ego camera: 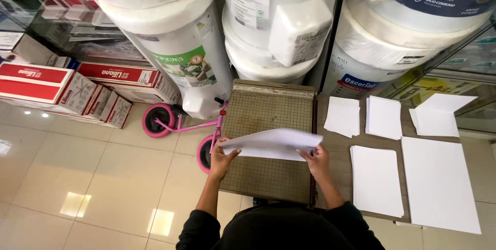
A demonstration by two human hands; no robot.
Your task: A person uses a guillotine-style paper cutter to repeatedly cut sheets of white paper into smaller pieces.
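Both my hands hold one white paper sheet (271,143) above a gridded paper cutter board (268,111). My left hand (222,159) grips the sheet's left end, my right hand (316,159) its right end. The sheet hovers slightly tilted and blurred over the board's middle. The cutter's dark blade arm (314,141) runs along the board's right edge, close to my right hand.
White paper stacks (376,177) lie on the brown table (337,149) right of the cutter, with a large sheet (439,183) farther right. Big white buckets (181,48) stand behind. A pink child's bike (178,125) and red-and-white boxes (62,90) sit on the tiled floor.
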